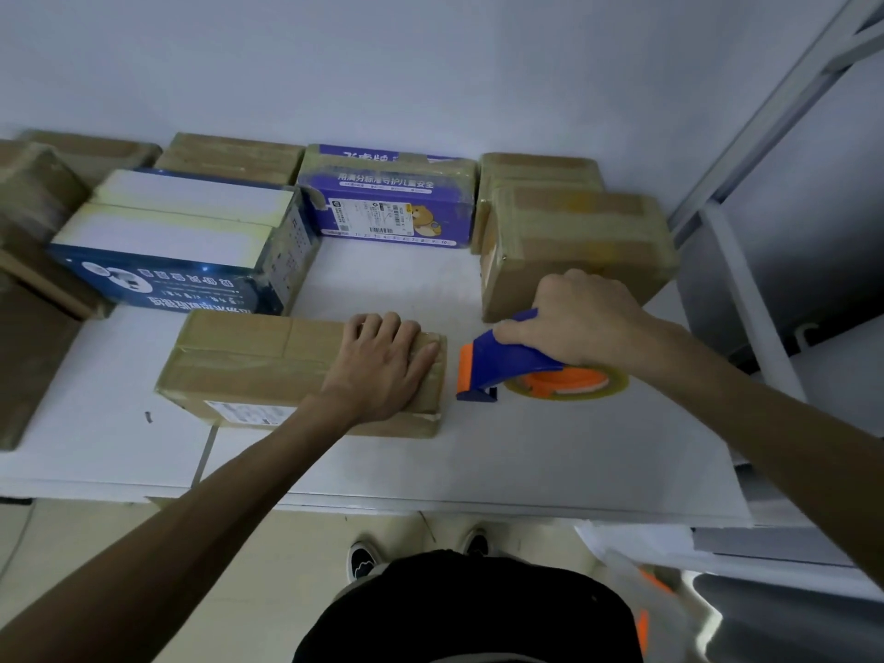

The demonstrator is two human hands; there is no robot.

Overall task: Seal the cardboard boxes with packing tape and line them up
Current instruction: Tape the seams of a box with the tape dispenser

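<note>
Brown cardboard box [268,370] lies on the white tabletop [526,452]; my left hand [382,370] presses it with flat fingers, my right hand [579,318] grips the blue tape dispenser [502,358] beside it.

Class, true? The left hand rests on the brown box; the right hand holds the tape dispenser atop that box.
No: head view shows the right hand holding the tape dispenser on the table beside the brown box.

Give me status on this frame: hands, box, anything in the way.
Left hand flat on right end of near cardboard box. Right hand grips tape dispenser, resting on white table beside the box, apart. Nothing between them.
</note>
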